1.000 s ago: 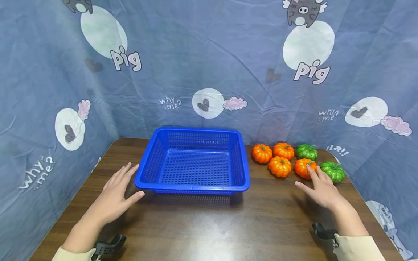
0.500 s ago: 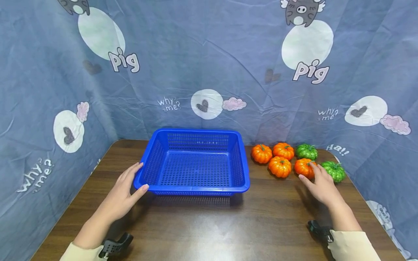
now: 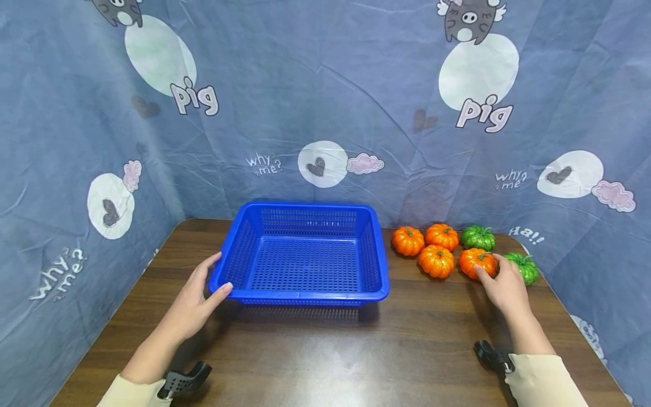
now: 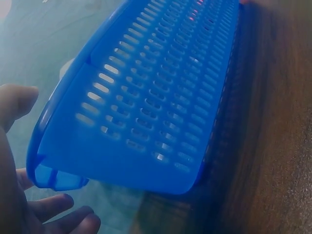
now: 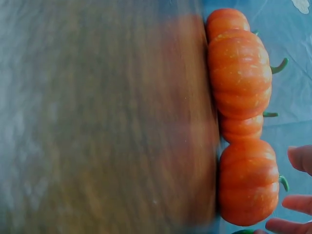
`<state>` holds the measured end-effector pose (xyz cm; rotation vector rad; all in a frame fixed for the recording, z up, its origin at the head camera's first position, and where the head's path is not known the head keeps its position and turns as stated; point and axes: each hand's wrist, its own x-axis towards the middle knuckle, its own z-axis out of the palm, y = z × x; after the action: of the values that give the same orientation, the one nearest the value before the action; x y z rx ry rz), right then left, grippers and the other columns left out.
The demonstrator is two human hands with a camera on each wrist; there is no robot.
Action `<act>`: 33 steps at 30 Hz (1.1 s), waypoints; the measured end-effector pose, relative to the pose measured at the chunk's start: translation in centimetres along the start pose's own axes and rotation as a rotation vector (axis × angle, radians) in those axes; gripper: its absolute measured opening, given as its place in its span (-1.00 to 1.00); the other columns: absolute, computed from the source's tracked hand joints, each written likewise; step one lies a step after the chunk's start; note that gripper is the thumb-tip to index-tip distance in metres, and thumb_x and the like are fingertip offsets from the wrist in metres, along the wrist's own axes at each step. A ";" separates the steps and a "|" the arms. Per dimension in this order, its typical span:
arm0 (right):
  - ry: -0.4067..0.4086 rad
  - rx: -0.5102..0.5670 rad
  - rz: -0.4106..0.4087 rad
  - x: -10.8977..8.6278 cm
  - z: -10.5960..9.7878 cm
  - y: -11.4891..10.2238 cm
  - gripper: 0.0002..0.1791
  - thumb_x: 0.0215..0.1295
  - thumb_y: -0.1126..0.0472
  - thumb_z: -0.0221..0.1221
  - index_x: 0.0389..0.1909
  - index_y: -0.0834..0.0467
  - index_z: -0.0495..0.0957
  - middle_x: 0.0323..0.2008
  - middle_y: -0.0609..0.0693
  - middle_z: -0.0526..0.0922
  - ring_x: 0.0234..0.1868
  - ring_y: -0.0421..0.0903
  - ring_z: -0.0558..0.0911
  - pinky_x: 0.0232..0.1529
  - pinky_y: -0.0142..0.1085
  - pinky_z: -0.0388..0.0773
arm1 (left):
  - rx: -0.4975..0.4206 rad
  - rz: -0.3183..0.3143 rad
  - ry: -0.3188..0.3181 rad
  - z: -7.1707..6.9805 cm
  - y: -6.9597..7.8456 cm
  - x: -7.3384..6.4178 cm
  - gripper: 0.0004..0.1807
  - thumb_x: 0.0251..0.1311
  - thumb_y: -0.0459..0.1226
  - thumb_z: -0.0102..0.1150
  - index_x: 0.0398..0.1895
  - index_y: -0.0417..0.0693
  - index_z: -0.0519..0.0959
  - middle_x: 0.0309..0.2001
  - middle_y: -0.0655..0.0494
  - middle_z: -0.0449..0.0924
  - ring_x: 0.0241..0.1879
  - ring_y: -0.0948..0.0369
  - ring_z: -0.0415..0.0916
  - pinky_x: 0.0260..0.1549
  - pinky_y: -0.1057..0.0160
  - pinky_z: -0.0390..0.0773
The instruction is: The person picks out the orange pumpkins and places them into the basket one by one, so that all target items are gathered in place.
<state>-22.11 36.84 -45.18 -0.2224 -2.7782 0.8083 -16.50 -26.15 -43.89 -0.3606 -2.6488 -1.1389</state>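
My left hand (image 3: 190, 305) is at the left front corner of a blue plastic basket (image 3: 305, 294), thumb over the rim and fingers along the outer side. In the left wrist view, thumb and fingers spread around the basket's corner without gripping it. My right hand (image 3: 510, 291) reaches the front right orange pumpkin (image 3: 475, 263), thumb at its front and fingers at its right. Its fingertips (image 5: 295, 202) are spread beside that pumpkin's stem end in the right wrist view. A green pumpkin (image 3: 526, 271) is partly hidden behind the right hand.
More orange pumpkins (image 3: 436, 261) and a second green pumpkin (image 3: 478, 238) sit right of the basket. All stand on a brown wooden table (image 3: 325, 350). A blue printed cloth (image 3: 285, 85) hangs behind and at the sides.
My left hand has moved right, up to the basket's rim. The right hand has closed in on the front right orange pumpkin, its fingers bending more. Basket and pumpkins stay in place.
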 end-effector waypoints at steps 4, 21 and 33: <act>0.016 0.018 0.020 0.1 0.3 0.0 -0.28 0.44 0.04 0.12 0.31 0.55 0.21 0.21 0.62 0.26 0.25 0.51 0.26 0.26 0.30 0.20 | -0.027 0.003 -0.001 0.0 -0.3 -0.1 -0.26 0.42 -0.22 0.12 0.52 -0.28 0.04 0.32 -0.39 0.26 0.21 -0.26 0.37 0.13 -0.14 0.46; -0.060 0.066 0.094 0.8 0.5 0.8 -0.16 0.45 -0.06 0.12 0.38 0.56 0.11 0.26 0.60 0.21 0.29 0.50 0.19 0.31 0.29 0.14 | -0.207 -0.101 -0.063 0.3 -0.3 -0.3 -0.20 0.43 -0.22 0.14 0.56 -0.19 -0.05 0.39 -0.42 0.17 0.30 -0.32 0.30 0.20 0.02 0.40; -0.067 0.076 0.116 0.8 0.4 0.5 -0.15 0.42 -0.02 0.17 0.38 0.56 0.10 0.27 0.60 0.24 0.29 0.50 0.24 0.30 0.29 0.17 | -0.267 -0.115 -0.077 0.1 0.0 -0.4 -0.19 0.43 -0.25 0.13 0.58 -0.19 -0.08 0.42 -0.44 0.13 0.31 -0.32 0.32 0.16 -0.07 0.43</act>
<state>-22.99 37.27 -45.65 -0.3510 -2.8114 0.9635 -16.16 -26.12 -44.08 -0.3077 -2.6148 -1.5510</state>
